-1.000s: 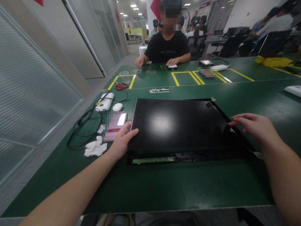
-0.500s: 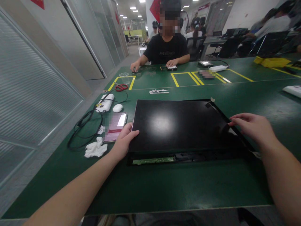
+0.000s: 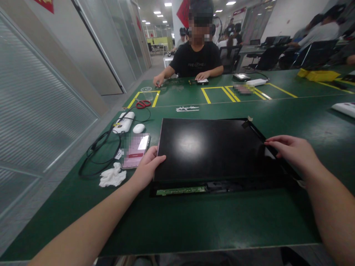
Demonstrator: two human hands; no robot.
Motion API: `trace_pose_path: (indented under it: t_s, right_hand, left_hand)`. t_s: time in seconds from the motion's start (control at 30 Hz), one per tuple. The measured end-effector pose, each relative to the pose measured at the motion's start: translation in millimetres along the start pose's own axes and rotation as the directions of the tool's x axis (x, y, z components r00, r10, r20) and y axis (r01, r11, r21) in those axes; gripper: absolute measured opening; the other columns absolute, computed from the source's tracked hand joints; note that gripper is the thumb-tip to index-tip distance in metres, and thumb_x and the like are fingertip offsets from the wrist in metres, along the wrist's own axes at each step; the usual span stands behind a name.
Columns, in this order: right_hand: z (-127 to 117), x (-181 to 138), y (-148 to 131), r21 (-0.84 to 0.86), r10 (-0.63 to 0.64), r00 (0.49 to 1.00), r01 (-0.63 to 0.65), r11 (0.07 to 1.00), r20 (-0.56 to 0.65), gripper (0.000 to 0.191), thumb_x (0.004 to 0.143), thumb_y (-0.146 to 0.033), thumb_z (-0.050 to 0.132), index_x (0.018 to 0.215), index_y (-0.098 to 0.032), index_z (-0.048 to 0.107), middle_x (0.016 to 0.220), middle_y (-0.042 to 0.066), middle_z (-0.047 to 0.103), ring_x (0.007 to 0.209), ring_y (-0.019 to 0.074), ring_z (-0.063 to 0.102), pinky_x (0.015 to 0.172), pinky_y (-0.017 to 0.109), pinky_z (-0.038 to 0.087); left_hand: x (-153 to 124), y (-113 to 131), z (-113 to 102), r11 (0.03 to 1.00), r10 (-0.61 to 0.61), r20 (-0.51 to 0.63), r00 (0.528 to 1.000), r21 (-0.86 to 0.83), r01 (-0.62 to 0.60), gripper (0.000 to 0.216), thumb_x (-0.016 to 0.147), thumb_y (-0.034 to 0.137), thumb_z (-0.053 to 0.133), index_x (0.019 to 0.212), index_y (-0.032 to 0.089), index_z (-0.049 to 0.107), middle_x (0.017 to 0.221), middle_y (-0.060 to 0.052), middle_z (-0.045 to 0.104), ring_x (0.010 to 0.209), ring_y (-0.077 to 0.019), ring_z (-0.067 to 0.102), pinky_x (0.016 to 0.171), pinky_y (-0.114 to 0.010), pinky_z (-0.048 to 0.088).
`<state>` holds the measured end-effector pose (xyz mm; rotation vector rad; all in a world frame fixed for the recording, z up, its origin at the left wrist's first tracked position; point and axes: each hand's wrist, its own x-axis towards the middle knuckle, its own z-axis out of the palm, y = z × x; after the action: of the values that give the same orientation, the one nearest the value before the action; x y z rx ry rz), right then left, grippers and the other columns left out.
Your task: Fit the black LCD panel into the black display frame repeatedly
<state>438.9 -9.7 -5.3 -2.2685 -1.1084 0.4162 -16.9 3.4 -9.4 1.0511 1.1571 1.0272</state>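
A large glossy black screen panel (image 3: 210, 147) lies on the green table (image 3: 194, 221), partly lifted off a black frame beneath it, where a green circuit strip (image 3: 181, 191) shows along the near edge. My left hand (image 3: 145, 170) grips the panel's left edge, thumb on top. My right hand (image 3: 294, 152) holds the panel's right edge with curled fingers over the frame's rim.
Left of the panel lie a phone (image 3: 135, 149), a crumpled white tissue (image 3: 112, 176), a black cable loop (image 3: 98, 155), a white device (image 3: 123, 122), a white mouse (image 3: 138, 128) and red scissors (image 3: 143, 103). A person in a black shirt (image 3: 195, 61) sits across the table.
The panel has settled slightly lower and shifted right against the frame. My right hand moved inward onto its right edge. My left hand kept its grip.
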Motion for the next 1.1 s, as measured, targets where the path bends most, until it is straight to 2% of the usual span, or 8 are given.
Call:
trace_pose_path:
  t_s: [0.1, 0.3, 0.43, 0.67, 0.87, 1.1]
  right_hand:
    - [0, 3, 1, -0.041, 0.013, 1.000, -0.012, 0.999, 0.025, 0.033, 0.069, -0.045, 0.065, 0.092, -0.026, 0.079, 0.069, -0.001, 0.072, 0.055, 0.0189, 0.063, 0.078, 0.040, 0.048]
    - [-1, 2, 0, -0.061, 0.003, 1.000, -0.001, 0.998, 0.031, 0.036, 0.071, -0.047, 0.064, 0.095, -0.025, 0.079, 0.063, 0.000, 0.069, 0.058, 0.0216, 0.065, 0.075, 0.040, 0.048]
    - [-3, 1, -2, -0.095, -0.019, 0.998, 0.024, 0.995, 0.053, 0.035, 0.070, -0.047, 0.063, 0.093, -0.025, 0.079, 0.064, 0.001, 0.068, 0.053, 0.0205, 0.063, 0.071, 0.039, 0.049]
    - [-3, -2, -6, -0.103, -0.020, 0.999, 0.023, 0.994, 0.030, 0.035, 0.069, -0.048, 0.062, 0.091, -0.026, 0.078, 0.060, 0.001, 0.065, 0.053, 0.0216, 0.063, 0.069, 0.039, 0.050]
    - [-5, -6, -12, -0.131, 0.038, 0.997, -0.029, 0.991, 0.066, 0.034, 0.070, -0.046, 0.061, 0.091, -0.026, 0.078, 0.060, 0.000, 0.066, 0.054, 0.0215, 0.065, 0.073, 0.039, 0.051]
    - [-2, 3, 2, -0.112, -0.048, 0.996, 0.057, 0.992, 0.078, 0.034, 0.070, -0.047, 0.062, 0.091, -0.026, 0.079, 0.065, 0.000, 0.070, 0.051, 0.0202, 0.063, 0.069, 0.039, 0.051]
  left_hand:
    - [0, 0, 0, 1.000, -0.001, -0.011, 1.000, -0.001, 0.001, 0.039, 0.066, 0.032, 0.078, 0.100, 0.020, 0.062, 0.089, 0.001, 0.072, 0.071, -0.0182, 0.065, 0.063, -0.030, 0.052]
    - [-1, 1, 1, 1.000, -0.011, -0.015, 1.000, 0.003, 0.011, 0.039, 0.064, 0.031, 0.077, 0.098, 0.020, 0.061, 0.080, 0.002, 0.070, 0.070, -0.0190, 0.065, 0.061, -0.030, 0.051]
    - [0, -1, 0, 1.000, -0.013, -0.027, 1.000, -0.012, 0.012, 0.039, 0.063, 0.031, 0.078, 0.097, 0.020, 0.061, 0.086, 0.001, 0.071, 0.070, -0.0184, 0.064, 0.062, -0.030, 0.051]
    - [1, -3, -1, 1.000, 0.000, -0.045, 0.999, -0.011, 0.000, 0.040, 0.062, 0.031, 0.077, 0.097, 0.020, 0.060, 0.083, 0.003, 0.069, 0.070, -0.0172, 0.062, 0.063, -0.028, 0.049]
    - [-1, -2, 0, 1.000, -0.004, -0.054, 0.999, -0.023, 0.003, 0.039, 0.062, 0.030, 0.076, 0.097, 0.020, 0.061, 0.084, 0.002, 0.070, 0.070, -0.0176, 0.062, 0.062, -0.028, 0.048]
    - [-4, 0, 2, 1.000, 0.001, -0.049, 0.999, -0.018, -0.002, 0.040, 0.066, 0.031, 0.077, 0.102, 0.020, 0.062, 0.087, 0.000, 0.070, 0.074, -0.0198, 0.064, 0.065, -0.030, 0.050]
